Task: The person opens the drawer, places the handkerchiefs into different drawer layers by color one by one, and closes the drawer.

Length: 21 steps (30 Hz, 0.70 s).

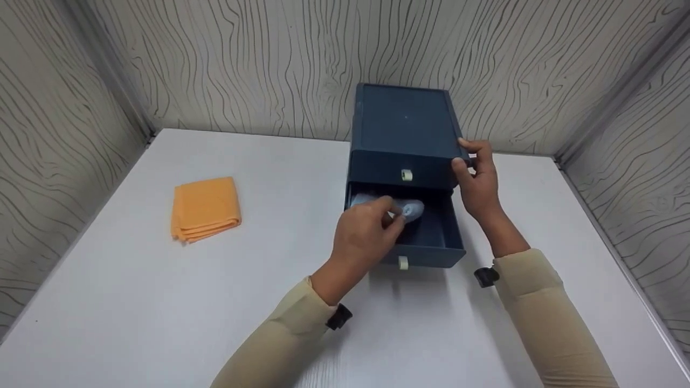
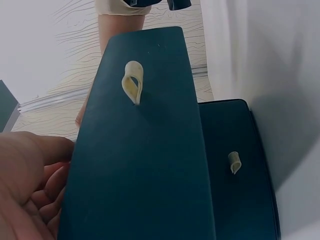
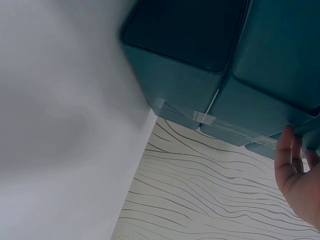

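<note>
Left grip (image 1: pixel 364 231): nearer, clamping unclear | Pale item (image 1: pixel 413 208): just beyond, long axis crosswise | Right grip (image 1: pixel 480 186): clamped on cabinet (image 1: pixel 407 124)

Folded orng cloth (image 1: pixel 206 209) on wht tbl (image 1: pixel 135 307), L; grain-pattern wall (image 1: pixel 259 64) bhnd.

The cabinet (image 1: pixel 405 124) is dark blue, like its drawer (image 1: pixel 431 257); in both wrist views it appears more teal. The pull loops (image 1: pixel 403 263) are of cream colour. The object (image 1: pixel 414 209) in the drawer is pale grey-blue. The cloth (image 1: pixel 206 206) is plain orange. The table (image 1: pixel 135 302) is white, the sleeves (image 1: pixel 544 318) are beige, and the walls (image 1: pixel 269 64) carry dark wavy grain lines on pale ground.
</note>
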Each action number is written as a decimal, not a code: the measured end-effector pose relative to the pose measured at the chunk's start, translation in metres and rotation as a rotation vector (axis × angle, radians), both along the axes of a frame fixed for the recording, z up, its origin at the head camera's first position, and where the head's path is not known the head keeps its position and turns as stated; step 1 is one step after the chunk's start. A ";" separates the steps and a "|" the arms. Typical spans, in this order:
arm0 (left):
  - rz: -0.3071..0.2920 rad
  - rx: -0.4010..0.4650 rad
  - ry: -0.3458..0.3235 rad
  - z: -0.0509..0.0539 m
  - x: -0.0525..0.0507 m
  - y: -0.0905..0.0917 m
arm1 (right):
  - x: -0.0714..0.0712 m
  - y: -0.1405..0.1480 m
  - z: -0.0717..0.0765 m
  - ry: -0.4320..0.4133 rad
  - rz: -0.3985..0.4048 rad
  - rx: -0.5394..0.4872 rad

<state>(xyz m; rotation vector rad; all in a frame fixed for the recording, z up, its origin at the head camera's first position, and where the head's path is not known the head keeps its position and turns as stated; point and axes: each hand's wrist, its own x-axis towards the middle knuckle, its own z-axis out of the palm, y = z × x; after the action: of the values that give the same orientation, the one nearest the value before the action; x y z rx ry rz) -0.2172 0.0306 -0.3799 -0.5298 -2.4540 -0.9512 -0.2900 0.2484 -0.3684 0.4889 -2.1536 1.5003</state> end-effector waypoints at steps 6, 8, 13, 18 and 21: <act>-0.026 -0.015 -0.048 0.002 -0.002 0.002 | -0.017 0.012 -0.018 -0.011 -0.027 0.011; -0.046 -0.020 -0.071 0.002 -0.003 0.003 | -0.019 0.014 -0.021 -0.010 -0.027 0.006; -0.102 0.007 -0.114 0.001 -0.007 0.004 | -0.020 0.015 -0.023 0.002 0.001 -0.026; -0.142 0.044 -0.134 -0.003 -0.009 0.003 | -0.019 0.015 -0.023 0.002 0.004 -0.022; -0.162 0.060 -0.137 -0.004 -0.010 0.001 | -0.019 0.015 -0.022 0.001 -0.012 -0.007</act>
<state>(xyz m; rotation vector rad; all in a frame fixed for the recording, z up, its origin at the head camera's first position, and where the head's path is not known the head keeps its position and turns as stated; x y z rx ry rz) -0.2267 0.0321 -0.3840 -0.6711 -2.5237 -1.1580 -0.3090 0.2635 -0.3901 0.4733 -2.1459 1.5004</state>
